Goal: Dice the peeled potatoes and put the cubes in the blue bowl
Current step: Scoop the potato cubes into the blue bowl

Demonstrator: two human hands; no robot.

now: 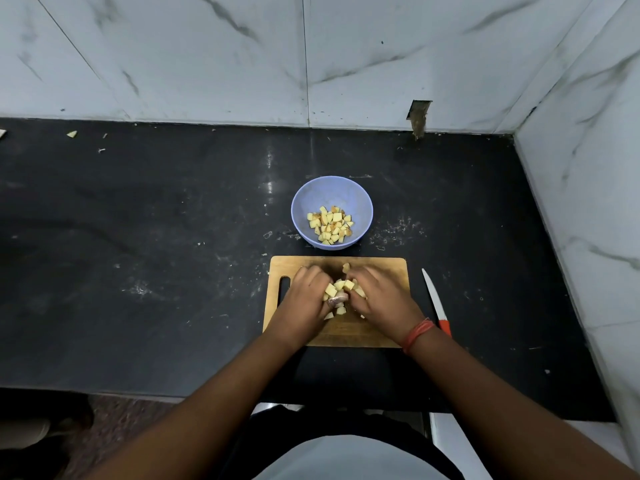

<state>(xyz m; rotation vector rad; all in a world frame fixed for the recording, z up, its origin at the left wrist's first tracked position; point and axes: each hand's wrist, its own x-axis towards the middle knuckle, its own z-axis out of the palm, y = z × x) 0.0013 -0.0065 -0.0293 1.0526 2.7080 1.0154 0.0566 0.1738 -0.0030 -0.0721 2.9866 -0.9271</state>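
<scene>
A wooden cutting board (377, 332) lies on the black counter in front of me. My left hand (306, 301) and my right hand (379, 294) are cupped together on it, fingers curled round a heap of pale yellow potato cubes (341, 287) between them. A few loose cubes lie under the hands and one by the board's far edge. The blue bowl (331, 195) stands just beyond the board and holds several potato cubes (330, 225).
A knife (435, 303) with a white blade and orange handle lies on the counter right of the board. The black counter (156, 254) has scraps at its far left. Marble walls close off the back and right.
</scene>
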